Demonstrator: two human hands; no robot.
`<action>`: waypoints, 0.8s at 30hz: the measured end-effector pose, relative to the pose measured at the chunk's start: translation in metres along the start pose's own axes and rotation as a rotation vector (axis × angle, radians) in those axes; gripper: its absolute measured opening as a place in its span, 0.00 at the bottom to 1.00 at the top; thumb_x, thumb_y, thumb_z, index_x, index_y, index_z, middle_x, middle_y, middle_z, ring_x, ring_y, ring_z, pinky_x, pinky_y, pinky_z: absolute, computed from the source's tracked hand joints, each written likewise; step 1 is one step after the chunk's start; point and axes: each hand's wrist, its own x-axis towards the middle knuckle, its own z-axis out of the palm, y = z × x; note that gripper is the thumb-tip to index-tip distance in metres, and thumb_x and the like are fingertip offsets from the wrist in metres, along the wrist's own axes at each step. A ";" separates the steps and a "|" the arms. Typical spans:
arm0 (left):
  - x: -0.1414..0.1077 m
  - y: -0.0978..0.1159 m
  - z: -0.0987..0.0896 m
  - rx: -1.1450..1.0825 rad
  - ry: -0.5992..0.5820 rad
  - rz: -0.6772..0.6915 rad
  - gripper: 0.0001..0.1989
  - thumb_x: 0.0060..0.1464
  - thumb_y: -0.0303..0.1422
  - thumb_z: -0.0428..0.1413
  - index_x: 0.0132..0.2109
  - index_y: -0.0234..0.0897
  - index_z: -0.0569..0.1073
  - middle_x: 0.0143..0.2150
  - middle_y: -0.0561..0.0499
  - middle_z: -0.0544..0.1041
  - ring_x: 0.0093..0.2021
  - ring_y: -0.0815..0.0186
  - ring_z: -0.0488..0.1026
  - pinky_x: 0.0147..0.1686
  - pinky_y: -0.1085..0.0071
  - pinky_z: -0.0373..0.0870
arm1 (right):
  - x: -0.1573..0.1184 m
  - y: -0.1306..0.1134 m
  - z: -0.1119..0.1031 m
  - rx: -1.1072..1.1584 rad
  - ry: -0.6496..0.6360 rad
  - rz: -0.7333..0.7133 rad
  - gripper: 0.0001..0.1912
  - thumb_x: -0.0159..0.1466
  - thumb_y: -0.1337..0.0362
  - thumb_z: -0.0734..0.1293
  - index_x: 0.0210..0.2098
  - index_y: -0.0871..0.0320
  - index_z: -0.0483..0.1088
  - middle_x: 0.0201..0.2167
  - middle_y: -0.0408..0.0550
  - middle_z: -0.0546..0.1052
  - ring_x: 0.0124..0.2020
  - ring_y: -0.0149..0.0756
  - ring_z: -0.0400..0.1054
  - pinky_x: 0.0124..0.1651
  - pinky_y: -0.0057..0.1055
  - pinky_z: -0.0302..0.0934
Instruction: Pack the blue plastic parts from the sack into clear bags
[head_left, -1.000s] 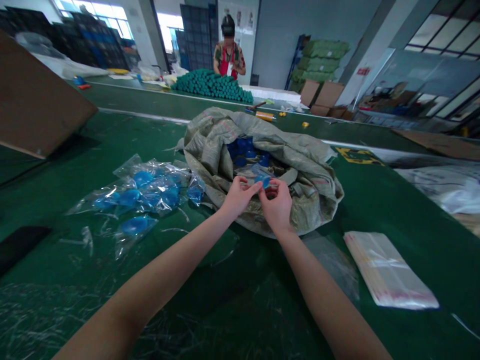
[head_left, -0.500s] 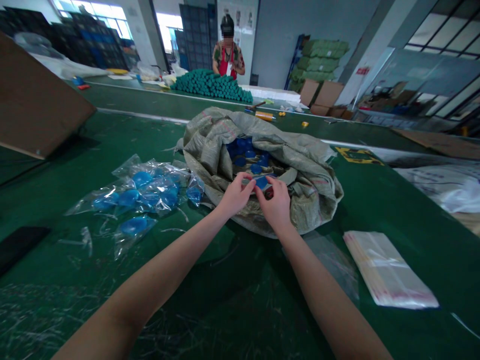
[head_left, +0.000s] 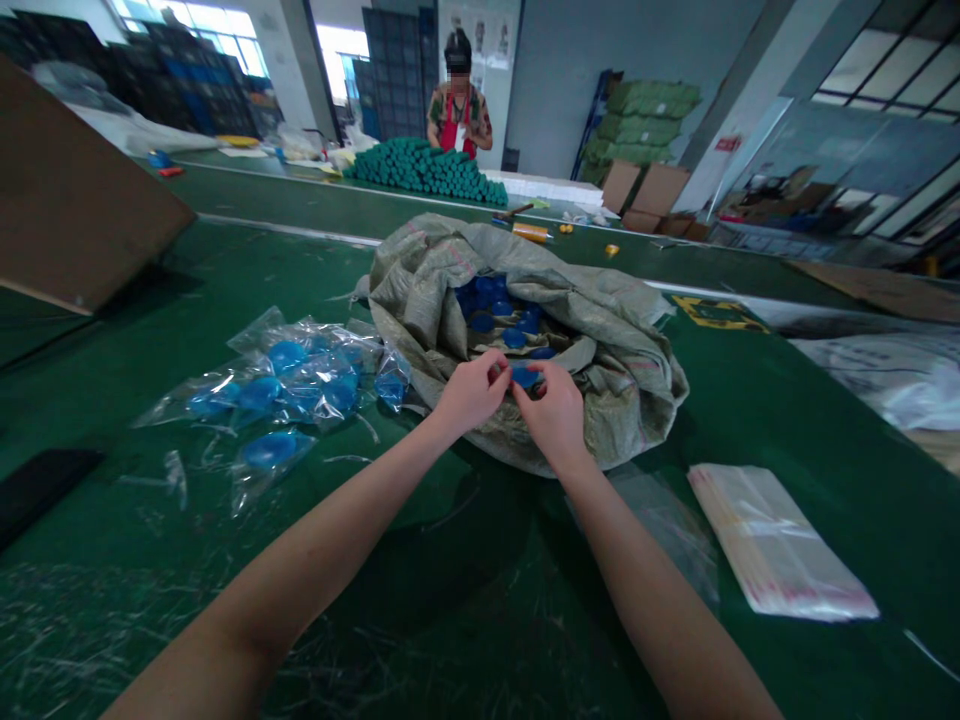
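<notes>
Above the near rim of the woven sack, both hands meet at one blue round piece. My right hand pinches its right side between thumb and forefinger. With curled fingers, my left hand grips at its left edge; the fingertips partly cover the contact. Inside the sack's rolled-down opening lie several more blue round pieces. To the left, a pile of clear plastic bags holds similar blue pieces, and one bagged blue piece lies apart, nearer to me.
A stack of flat clear bags lies at right on the green table. A black flat object and a tilted cardboard box are at left. Across the table, a person stands behind piled green rolls.
The blue piece and my fingertips have shifted slightly lower, and the left fingers are more curled. Another blue piece now shows in the sack just beyond my hands. The bagged pile is unchanged.
</notes>
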 end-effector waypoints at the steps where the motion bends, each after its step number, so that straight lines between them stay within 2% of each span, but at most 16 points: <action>1: 0.000 0.000 0.000 0.031 0.028 0.022 0.05 0.60 0.33 0.51 0.37 0.39 0.71 0.30 0.52 0.73 0.30 0.66 0.69 0.32 0.70 0.63 | 0.000 -0.001 -0.001 -0.006 -0.009 -0.010 0.12 0.60 0.62 0.68 0.42 0.60 0.70 0.40 0.55 0.76 0.41 0.43 0.70 0.45 0.40 0.65; 4: 0.001 -0.002 0.001 0.044 0.102 0.077 0.05 0.58 0.32 0.53 0.35 0.37 0.72 0.42 0.47 0.75 0.40 0.64 0.72 0.36 0.70 0.67 | 0.001 -0.003 -0.004 -0.030 -0.028 -0.024 0.12 0.60 0.63 0.68 0.42 0.60 0.72 0.40 0.55 0.76 0.42 0.44 0.70 0.45 0.40 0.65; 6: 0.001 -0.003 0.002 -0.004 0.104 0.093 0.05 0.58 0.31 0.52 0.35 0.37 0.72 0.47 0.46 0.76 0.43 0.64 0.73 0.38 0.70 0.68 | 0.002 -0.003 -0.005 -0.049 -0.037 -0.028 0.12 0.60 0.63 0.68 0.43 0.60 0.73 0.40 0.56 0.76 0.43 0.45 0.70 0.46 0.40 0.66; 10: 0.001 -0.005 0.004 -0.100 0.085 0.045 0.06 0.59 0.33 0.52 0.37 0.37 0.72 0.39 0.49 0.78 0.36 0.66 0.74 0.35 0.72 0.68 | 0.003 -0.002 -0.006 -0.037 -0.065 -0.069 0.12 0.62 0.62 0.68 0.45 0.59 0.74 0.43 0.57 0.76 0.45 0.47 0.71 0.47 0.42 0.67; 16: 0.010 -0.009 -0.001 -0.260 0.184 -0.151 0.08 0.57 0.34 0.53 0.33 0.34 0.73 0.30 0.51 0.76 0.31 0.68 0.72 0.33 0.73 0.66 | 0.007 -0.002 -0.011 0.036 -0.110 -0.169 0.16 0.65 0.59 0.67 0.49 0.60 0.73 0.47 0.59 0.76 0.50 0.47 0.70 0.55 0.46 0.66; 20: 0.015 -0.011 -0.005 -0.364 0.209 -0.252 0.08 0.56 0.33 0.54 0.32 0.34 0.73 0.28 0.52 0.76 0.29 0.69 0.71 0.32 0.74 0.66 | 0.011 0.008 -0.016 0.036 -0.202 -0.311 0.20 0.61 0.64 0.70 0.52 0.60 0.69 0.50 0.59 0.75 0.52 0.49 0.69 0.55 0.48 0.66; 24: 0.017 -0.012 -0.005 -0.500 0.185 -0.322 0.08 0.56 0.34 0.55 0.32 0.34 0.72 0.27 0.52 0.76 0.28 0.69 0.72 0.33 0.74 0.67 | 0.016 0.024 -0.017 0.043 -0.222 -0.397 0.13 0.63 0.70 0.66 0.48 0.59 0.70 0.47 0.56 0.77 0.47 0.45 0.72 0.51 0.45 0.69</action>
